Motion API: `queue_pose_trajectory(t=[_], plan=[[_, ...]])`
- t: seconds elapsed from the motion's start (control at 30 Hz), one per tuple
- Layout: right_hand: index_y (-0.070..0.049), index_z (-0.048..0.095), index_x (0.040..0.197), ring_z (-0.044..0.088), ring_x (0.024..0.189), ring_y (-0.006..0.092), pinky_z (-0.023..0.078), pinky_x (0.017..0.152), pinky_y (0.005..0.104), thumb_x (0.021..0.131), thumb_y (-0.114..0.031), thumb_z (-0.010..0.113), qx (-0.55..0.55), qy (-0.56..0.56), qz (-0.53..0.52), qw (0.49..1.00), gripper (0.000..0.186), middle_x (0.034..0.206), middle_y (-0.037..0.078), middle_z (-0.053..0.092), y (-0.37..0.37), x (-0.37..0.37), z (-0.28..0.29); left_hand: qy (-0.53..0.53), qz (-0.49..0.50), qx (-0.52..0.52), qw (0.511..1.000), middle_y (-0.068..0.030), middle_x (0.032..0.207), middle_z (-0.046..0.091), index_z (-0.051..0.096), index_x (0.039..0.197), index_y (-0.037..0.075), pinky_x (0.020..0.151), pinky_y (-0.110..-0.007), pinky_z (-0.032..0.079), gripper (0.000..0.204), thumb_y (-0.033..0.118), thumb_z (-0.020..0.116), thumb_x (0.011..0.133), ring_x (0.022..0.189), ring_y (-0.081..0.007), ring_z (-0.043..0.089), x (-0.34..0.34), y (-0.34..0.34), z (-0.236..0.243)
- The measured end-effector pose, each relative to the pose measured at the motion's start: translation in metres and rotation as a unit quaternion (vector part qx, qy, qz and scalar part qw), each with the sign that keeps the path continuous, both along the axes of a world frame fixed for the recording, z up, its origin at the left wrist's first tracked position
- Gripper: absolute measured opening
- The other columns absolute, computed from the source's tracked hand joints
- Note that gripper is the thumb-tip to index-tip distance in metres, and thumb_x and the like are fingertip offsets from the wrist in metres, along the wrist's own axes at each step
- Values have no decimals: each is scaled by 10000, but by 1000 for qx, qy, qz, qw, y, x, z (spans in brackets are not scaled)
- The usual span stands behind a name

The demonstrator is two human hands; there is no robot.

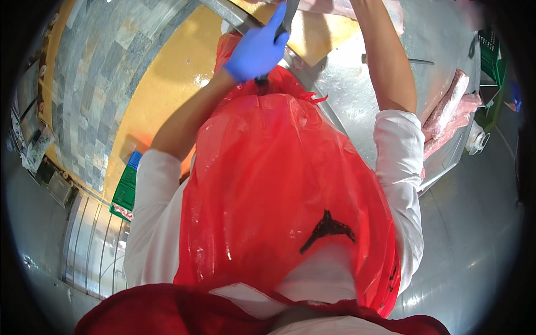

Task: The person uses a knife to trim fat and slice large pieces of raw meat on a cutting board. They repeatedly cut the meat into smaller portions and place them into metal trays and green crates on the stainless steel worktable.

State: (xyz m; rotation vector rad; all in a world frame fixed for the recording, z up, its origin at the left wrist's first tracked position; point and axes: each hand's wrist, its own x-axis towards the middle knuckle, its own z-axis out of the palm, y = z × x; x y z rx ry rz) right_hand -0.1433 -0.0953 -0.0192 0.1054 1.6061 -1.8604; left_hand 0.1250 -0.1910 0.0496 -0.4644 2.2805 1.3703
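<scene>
My left hand (257,54), in a blue glove, is closed round the dark handle of a knife (291,15), with the index finger stretched along it. The grey blade points away from me and runs off the top edge. Beyond the hand, pale pink meat (329,5) lies at the far side of the metal table (352,78), partly cut off by the picture's edge. My bare right forearm (388,61) reaches forward over the table, and the right hand is out of the picture. Past that forearm lies a thin dark metal tool (420,61), partly hidden by it.
Long pieces of meat (449,106) lie at the table's right edge. Green crates (491,61) stand beyond it. On the left, another green crate (124,190) rests by the yellow floor (162,95) and a floor grating (92,245). My red plastic apron (279,184) hangs against the table edge.
</scene>
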Motion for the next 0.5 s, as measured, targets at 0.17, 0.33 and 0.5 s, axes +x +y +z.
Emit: queue_pose_trajectory(t=[0.17,0.33,0.5], plan=[[-225,397,747,391,456,101,331,383,274,861,-34,693,-83,-37,-26,996,371,616,-49,397,27,0,9,158,55,43,985,-274,967,665,284,1587,139,724,-475,538,656,160,549,988,806,-459,646,-27,9,-11],[-234,402,794,394,420,117,329,361,275,875,-49,692,-101,-36,-76,991,353,617,-50,409,41,-3,17,42,43,68,996,-167,894,625,259,1605,82,749,-419,539,661,112,533,1004,759,-237,620,20,26,-8],[-236,419,844,418,423,121,338,360,279,886,-56,688,-111,-39,-43,992,327,606,-48,419,53,-16,26,67,86,126,986,-94,722,613,283,1620,206,617,-346,544,642,195,554,1039,608,-168,612,-10,43,-65]])
